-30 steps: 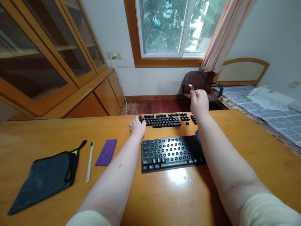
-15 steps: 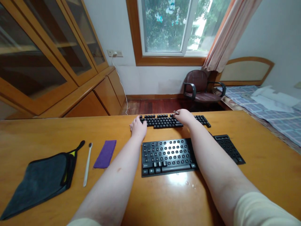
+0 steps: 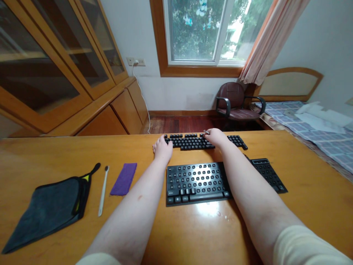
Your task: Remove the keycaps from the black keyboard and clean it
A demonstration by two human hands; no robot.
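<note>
Rows of loose black keycaps [image 3: 193,142] lie along the far edge of the desk. My left hand [image 3: 162,149] rests at their left end, fingers and thumb apart, touching the desk and nearest keycaps. Closed over the row, my right hand [image 3: 215,137] grips a small shiny metal piece [image 3: 206,132], mostly hidden by the fingers. Closer to me sits a black keyboard [image 3: 198,180] with most of its keycaps off, leaving bare key stems. A few caps and the space bar remain along its near-left edge. My right forearm crosses above it and hides part of its right side.
To the left on the wooden desk [image 3: 204,235] lie a purple cloth [image 3: 124,179], a white toothbrush [image 3: 103,193] and a dark grey cloth [image 3: 55,204] with a black loop. Beyond the desk stand an office chair [image 3: 231,99], a bed [image 3: 325,125] and a glass-door cabinet [image 3: 82,88].
The view has shifted very slightly. Both hands, the keycaps and the keyboard stay in the same places.
</note>
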